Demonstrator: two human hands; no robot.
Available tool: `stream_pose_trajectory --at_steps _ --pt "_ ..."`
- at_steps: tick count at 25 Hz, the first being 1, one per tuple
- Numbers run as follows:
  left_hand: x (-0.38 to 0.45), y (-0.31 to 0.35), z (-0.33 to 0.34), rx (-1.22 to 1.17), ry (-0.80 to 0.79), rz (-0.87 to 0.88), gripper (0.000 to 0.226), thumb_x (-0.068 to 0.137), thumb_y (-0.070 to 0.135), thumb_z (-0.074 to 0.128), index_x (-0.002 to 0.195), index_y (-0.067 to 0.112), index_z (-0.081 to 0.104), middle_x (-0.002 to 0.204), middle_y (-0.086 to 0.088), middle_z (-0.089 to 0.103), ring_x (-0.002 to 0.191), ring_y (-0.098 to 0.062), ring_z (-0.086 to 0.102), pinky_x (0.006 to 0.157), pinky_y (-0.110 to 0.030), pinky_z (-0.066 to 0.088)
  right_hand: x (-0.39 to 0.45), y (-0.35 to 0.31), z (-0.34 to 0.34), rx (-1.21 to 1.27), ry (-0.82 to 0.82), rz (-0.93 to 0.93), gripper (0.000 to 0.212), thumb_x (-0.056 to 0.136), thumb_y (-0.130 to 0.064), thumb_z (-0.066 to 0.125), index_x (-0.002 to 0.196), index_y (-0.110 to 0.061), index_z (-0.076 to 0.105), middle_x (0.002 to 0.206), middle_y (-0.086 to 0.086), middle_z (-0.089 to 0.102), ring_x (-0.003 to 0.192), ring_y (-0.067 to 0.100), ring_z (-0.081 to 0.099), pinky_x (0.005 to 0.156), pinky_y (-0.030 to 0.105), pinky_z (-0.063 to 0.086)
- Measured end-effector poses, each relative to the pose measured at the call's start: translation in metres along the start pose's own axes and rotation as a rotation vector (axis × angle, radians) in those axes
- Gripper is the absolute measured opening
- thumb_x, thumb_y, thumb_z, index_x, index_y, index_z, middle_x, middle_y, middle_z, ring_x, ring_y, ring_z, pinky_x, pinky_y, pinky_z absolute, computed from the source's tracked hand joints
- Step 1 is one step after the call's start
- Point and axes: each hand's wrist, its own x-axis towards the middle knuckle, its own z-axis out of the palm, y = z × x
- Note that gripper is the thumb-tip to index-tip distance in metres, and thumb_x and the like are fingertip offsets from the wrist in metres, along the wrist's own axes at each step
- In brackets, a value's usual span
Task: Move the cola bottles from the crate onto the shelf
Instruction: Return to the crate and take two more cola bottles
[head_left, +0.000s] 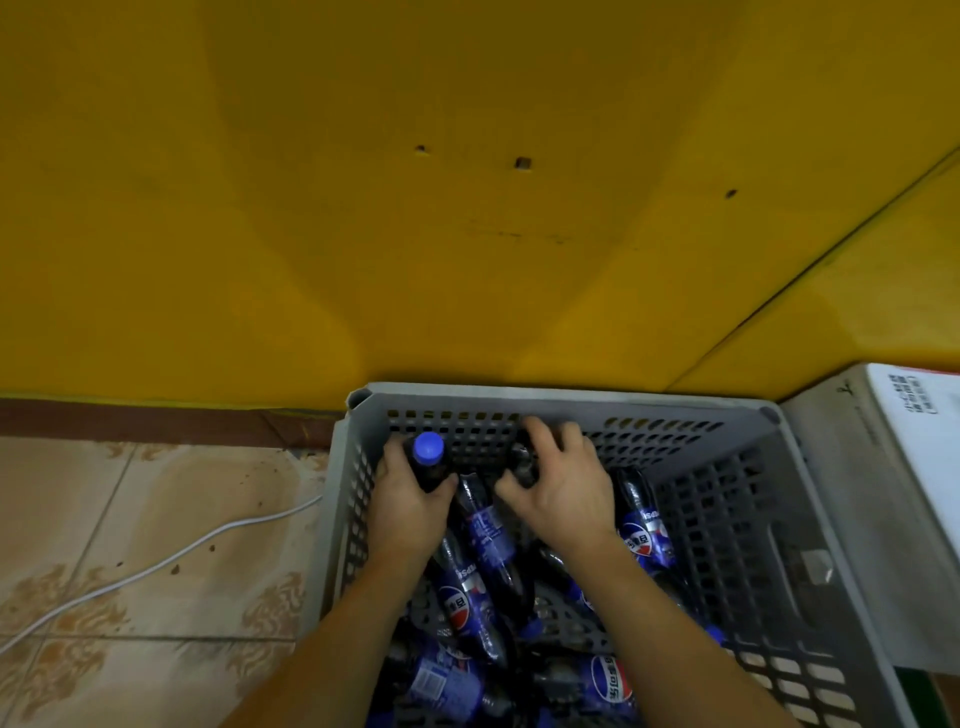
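- The cola bottle (430, 460) in the left hand (410, 512) stands nearly upright at the crate's far left corner, blue cap up, its long axis running straight up out of the fist curled round its neck.
- A second bottle (521, 462) lies under the right hand (563, 488), whose fingers are curled over it near the far wall; its cap and lie are hidden, so I cannot tell its axis.
- More bottles (641, 525) lie flat in the grey crate (737, 519), mostly pointing away from the person.
- Each hand already sits on its own bottle; lifting looks like the next move.
- The shelf is out of view; the crate's near edge is cut off.
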Motion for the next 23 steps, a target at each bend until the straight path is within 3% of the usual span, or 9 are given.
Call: stream_pose_trajectory --at_steps 3,6,10,14,17,20,23 --pt "-0.002 0.005 -0.002 0.027 -0.013 0.048 0.064 0.084 0.027 0.079 0.136 0.021 0.044 0.137 -0.006 0.055 0.123 -0.030 0.056 0.101 -0.045 0.050 -0.011 0.015 -0.022 0.105 -0.103 0.157 0.068 0.082 -0.054 0.066 0.140 -0.023 0.050 0.128 0.011 0.049 0.103 0.034 0.060 0.075 0.038 0.053" --pt "-0.002 0.008 -0.004 0.035 -0.025 0.050 0.069 0.084 0.027 0.079 0.141 0.020 0.041 0.140 -0.007 0.053 0.126 -0.031 0.054 0.103 -0.045 0.048 -0.002 0.021 -0.036 -0.076 -0.381 0.254 0.066 0.083 -0.055 0.068 0.136 -0.019 0.054 0.137 0.013 0.045 0.107 0.034 0.062 0.077 0.035 0.051" --pt "-0.005 0.006 -0.004 0.039 -0.056 0.063 0.071 0.085 0.028 0.079 0.143 0.021 0.040 0.142 -0.007 0.052 0.128 -0.031 0.053 0.105 -0.047 0.047 0.005 0.018 -0.038 -0.362 -0.678 0.221 0.046 0.081 -0.039 0.075 0.119 -0.014 0.063 0.122 0.006 0.065 0.104 0.027 0.066 0.080 0.036 0.056" --pt "-0.008 0.005 -0.006 0.014 -0.072 0.050 0.074 0.085 0.031 0.078 0.146 0.024 0.036 0.147 -0.003 0.049 0.132 -0.030 0.051 0.107 -0.045 0.044 -0.012 0.018 -0.014 -0.471 -0.902 0.244 0.054 0.079 -0.044 0.072 0.123 -0.014 0.063 0.118 0.002 0.066 0.103 0.024 0.066 0.084 0.036 0.057" --pt "-0.010 0.007 -0.013 -0.004 -0.072 0.073 0.072 0.086 0.034 0.077 0.146 0.027 0.036 0.147 0.000 0.049 0.132 -0.027 0.051 0.106 -0.040 0.044 -0.023 0.023 -0.008 -0.222 -0.895 0.342 0.053 0.083 -0.044 0.068 0.124 -0.011 0.063 0.112 0.003 0.065 0.101 0.022 0.065 0.086 0.032 0.056" --pt "-0.013 0.009 -0.019 -0.017 -0.084 0.111 0.072 0.085 0.039 0.077 0.145 0.030 0.038 0.143 0.003 0.051 0.129 -0.024 0.053 0.103 -0.034 0.044 -0.030 0.033 -0.017 0.075 -0.825 0.473 0.051 0.071 -0.035 0.074 0.114 -0.011 0.060 0.103 0.004 0.064 0.090 0.021 0.065 0.075 0.030 0.058" --pt "-0.021 0.016 -0.023 -0.010 -0.095 0.137 0.071 0.083 0.045 0.077 0.143 0.033 0.040 0.137 0.006 0.051 0.121 -0.018 0.054 0.101 -0.034 0.046 -0.042 0.046 -0.029 0.318 -0.734 0.508 0.054 0.058 -0.034 0.077 0.106 -0.016 0.063 0.100 0.003 0.069 0.086 0.018 0.066 0.074 0.032 0.058"
